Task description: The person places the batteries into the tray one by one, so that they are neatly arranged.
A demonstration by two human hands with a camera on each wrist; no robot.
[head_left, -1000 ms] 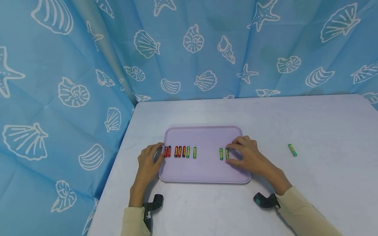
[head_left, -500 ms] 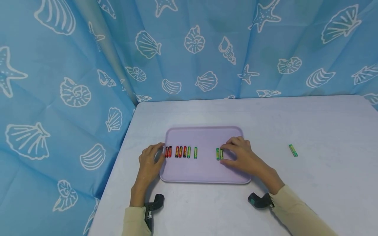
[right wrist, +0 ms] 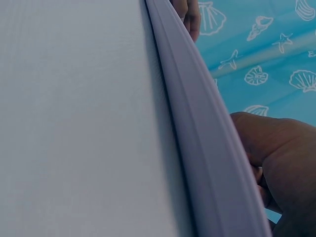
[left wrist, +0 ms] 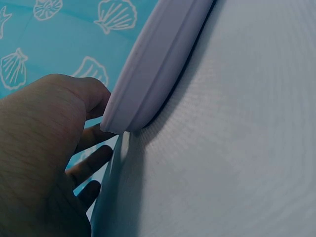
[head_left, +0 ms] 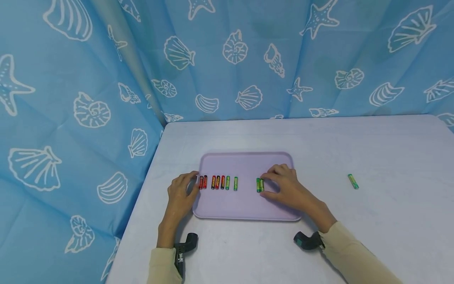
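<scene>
A lilac tray [head_left: 248,211] lies on the table, with a row of small batteries on it. My right hand [head_left: 288,188] pinches a green battery [head_left: 262,185] at its two ends between thumb and fingers, over the right part of the tray. Against that one's left side lies another green battery [head_left: 258,185]. My left hand [head_left: 180,197] rests at the tray's left edge, its thumb touching the rim and its other fingers loose in the left wrist view. Closest to it are red batteries [head_left: 201,182]. The tray wall hides the batteries in both wrist views.
Left of the tray's middle stand more red-and-black batteries [head_left: 218,182] and two green batteries [head_left: 235,184], side by side with gaps. A lone green battery [head_left: 353,181] lies on the table [head_left: 390,221] to the right. A blue shell-print curtain [head_left: 209,79] borders the back and left.
My right hand has slid left across the tray with its green battery. The other green battery moved left too, and the gap between them has closed. My left hand stays at the tray's edge.
</scene>
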